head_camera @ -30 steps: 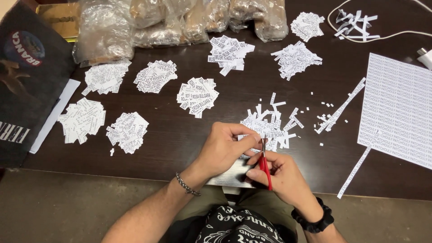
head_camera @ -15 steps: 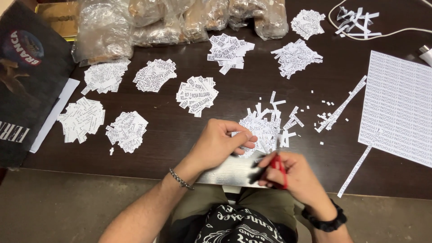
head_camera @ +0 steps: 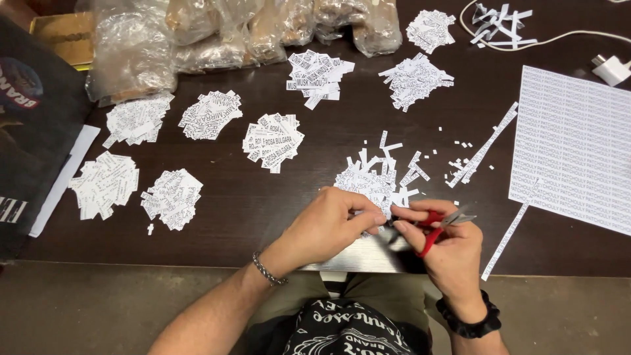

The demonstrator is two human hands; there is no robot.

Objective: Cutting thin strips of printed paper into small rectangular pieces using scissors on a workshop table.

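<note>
Right hand [head_camera: 453,253] grips red-handled scissors [head_camera: 439,223]; left hand [head_camera: 328,223] pinches paper strip [head_camera: 384,217], partly hidden. Keep strip taut, snip square between printed lines, over label pile [head_camera: 371,181].

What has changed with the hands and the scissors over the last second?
The right hand with the red-handled scissors has moved a little to the right along the table edge, and the scissors now lie flatter, blades pointing right. The left hand followed, still pinching the paper strip beside the blades. The piles of cut labels and the printed sheet stayed where they were.
</note>
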